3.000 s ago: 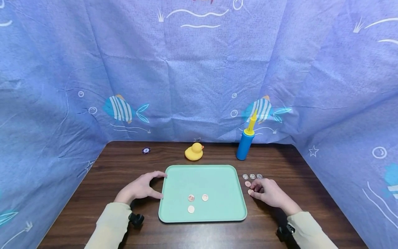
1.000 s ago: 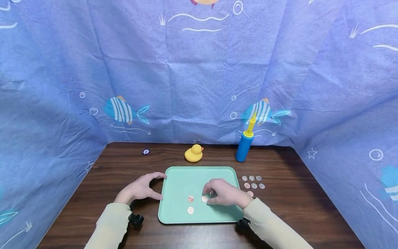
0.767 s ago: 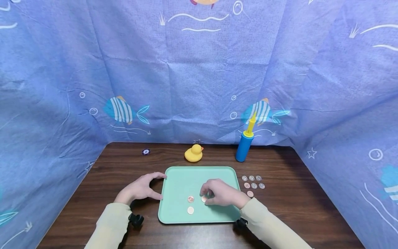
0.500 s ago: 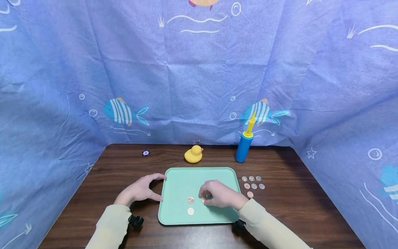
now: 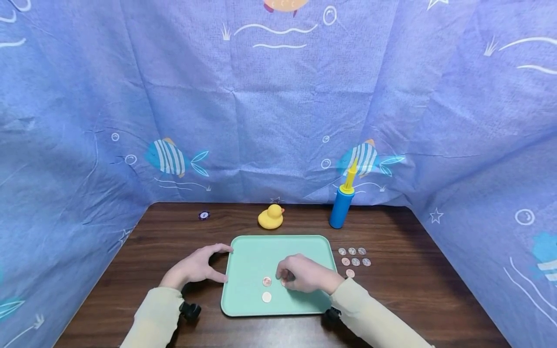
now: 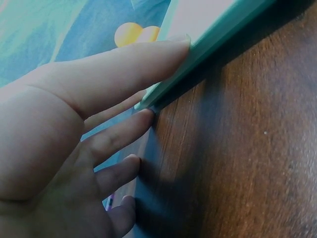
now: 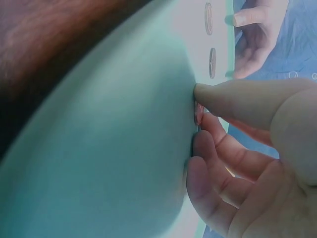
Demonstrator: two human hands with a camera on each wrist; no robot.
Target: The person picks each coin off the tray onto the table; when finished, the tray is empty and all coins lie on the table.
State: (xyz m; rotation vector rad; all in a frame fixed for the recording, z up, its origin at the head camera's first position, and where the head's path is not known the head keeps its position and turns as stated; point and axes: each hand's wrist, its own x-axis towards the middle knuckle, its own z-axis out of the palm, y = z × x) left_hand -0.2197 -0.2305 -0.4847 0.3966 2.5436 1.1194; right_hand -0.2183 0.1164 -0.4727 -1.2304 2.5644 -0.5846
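I count three coins (image 5: 267, 297) on one green tray (image 5: 250, 253) and seven coins (image 5: 355, 262) on the table (image 5: 417, 280) at its right, in rows of three, three and one; beyond sit one duck (image 5: 271, 218), one pump (image 5: 341, 210) and one chip (image 5: 204, 215). I see the left hand (image 5: 196, 265) spread, touching the tray's left rim, and the right hand (image 5: 300, 274) nearly closed, thumb and forefinger pinching the rightmost tray coin (image 7: 199, 115)

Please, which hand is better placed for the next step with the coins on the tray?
Probably the right hand: its thumb and fingertips are at one coin on the tray, while the left hand touches the tray's left edge, farther from that coin.
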